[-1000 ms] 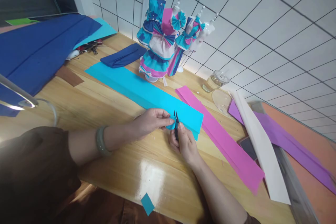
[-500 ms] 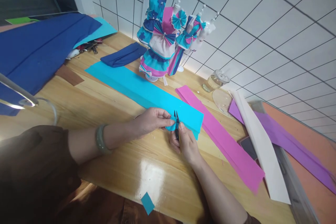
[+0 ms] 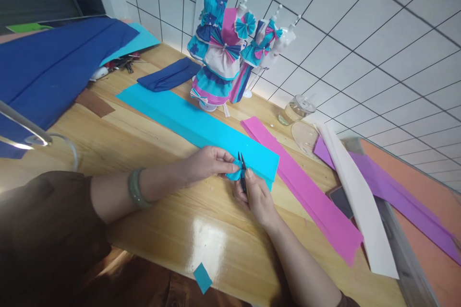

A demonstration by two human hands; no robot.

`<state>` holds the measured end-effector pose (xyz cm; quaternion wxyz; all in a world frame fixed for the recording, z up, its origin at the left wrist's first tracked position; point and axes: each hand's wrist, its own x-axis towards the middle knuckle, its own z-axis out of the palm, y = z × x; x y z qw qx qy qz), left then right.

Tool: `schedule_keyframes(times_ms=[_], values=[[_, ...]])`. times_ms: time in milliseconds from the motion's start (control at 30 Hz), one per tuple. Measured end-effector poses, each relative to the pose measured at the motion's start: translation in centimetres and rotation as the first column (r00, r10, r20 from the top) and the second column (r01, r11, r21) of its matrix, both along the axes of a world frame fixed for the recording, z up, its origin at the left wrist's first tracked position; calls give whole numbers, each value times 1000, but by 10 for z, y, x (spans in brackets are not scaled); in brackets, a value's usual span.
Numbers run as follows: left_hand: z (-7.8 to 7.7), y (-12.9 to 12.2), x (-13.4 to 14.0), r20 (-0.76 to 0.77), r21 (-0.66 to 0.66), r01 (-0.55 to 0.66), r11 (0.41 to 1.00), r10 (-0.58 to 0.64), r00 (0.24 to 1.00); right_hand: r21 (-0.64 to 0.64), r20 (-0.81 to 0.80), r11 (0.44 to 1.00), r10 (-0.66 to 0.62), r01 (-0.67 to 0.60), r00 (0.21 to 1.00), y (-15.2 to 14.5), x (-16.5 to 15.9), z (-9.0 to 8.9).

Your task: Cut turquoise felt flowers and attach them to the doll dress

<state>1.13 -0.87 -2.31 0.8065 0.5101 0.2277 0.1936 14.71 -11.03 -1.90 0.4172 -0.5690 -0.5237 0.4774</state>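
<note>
Got a little turquoise scrap here, kinda curled and bunched up, can't tell if it's fabric or paper. Small black snips are right at its edge, pointy tips aimed away from the wearer, blades parted in a skinny V.

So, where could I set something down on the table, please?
Bare wood shows between the cyan strip and left forearm, and between the right forearm and teal scrap. It's crowded around the dress forms and where the white strip crosses the purple strip.
</note>
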Motion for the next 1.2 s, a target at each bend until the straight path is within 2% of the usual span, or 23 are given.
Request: schedule_keyframes(times_ms=[133, 333, 567, 833, 1200], values=[[4, 3, -2, -19, 5, 33, 999, -33, 999, 1, 24, 1000, 23, -23, 999, 0, 1, 2], [9, 9, -7, -106, 165, 73, 984, -56, 993, -3, 63, 999, 44, -44, 997, -2, 1, 6], [10, 16, -12, -147, 249, 153, 956, -119, 982, -36, 104, 997, 78, -74, 992, -3, 0, 9], [13, 21, -15, -193, 277, 207, 938, -157, 969, -45, 109, 993, 115, -111, 987, -4, 0, 12], [8, 20, -13, -182, 219, 236, 947, -198, 963, -37, 79, 992, 125, -122, 989, -4, 2, 6]])
